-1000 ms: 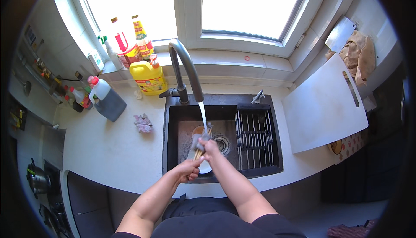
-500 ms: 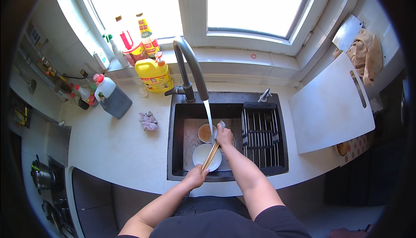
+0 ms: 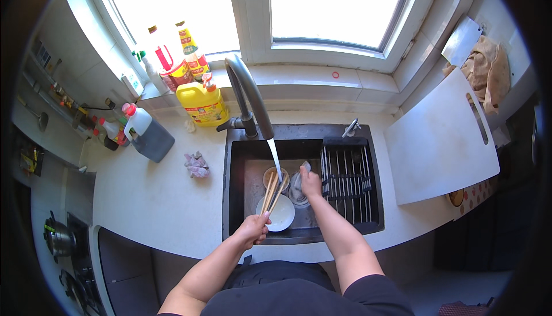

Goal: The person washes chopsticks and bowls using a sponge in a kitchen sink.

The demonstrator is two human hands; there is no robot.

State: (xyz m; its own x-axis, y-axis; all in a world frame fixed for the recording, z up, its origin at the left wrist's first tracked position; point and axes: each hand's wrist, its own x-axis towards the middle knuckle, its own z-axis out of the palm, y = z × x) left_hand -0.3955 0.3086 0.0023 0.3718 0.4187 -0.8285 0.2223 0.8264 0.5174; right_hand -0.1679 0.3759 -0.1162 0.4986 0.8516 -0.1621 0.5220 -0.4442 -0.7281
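My left hand (image 3: pixel 253 230), at the sink's near edge, is closed around the lower ends of a bunch of wooden chopsticks (image 3: pixel 268 194). Their upper ends fan out under the water stream (image 3: pixel 276 161) from the grey tap (image 3: pixel 253 94). Closed on a wet greyish dishcloth (image 3: pixel 297 188), my right hand (image 3: pixel 311 182) is to the right of the chopsticks, apart from them. A white bowl (image 3: pixel 283 217) rests in the dark sink (image 3: pixel 244 235) beneath the chopsticks. Behind it is a smaller bowl (image 3: pixel 268 173), partly hidden by the chopsticks and the water.
A slatted drying rack (image 3: pixel 348 207) covers the sink's right side. On the counter's left are a crumpled purplish rag (image 3: pixel 197 165), a yellow pump jug (image 3: pixel 202 104) and a dark-filled jug (image 3: pixel 150 138). A large white cutting board (image 3: pixel 440 143) leans at right.
My right hand has moved right with the dishcloth, off the chopsticks. The chopsticks, still in my left hand, now spread apart and point more upright. My left hand has shifted slightly left.
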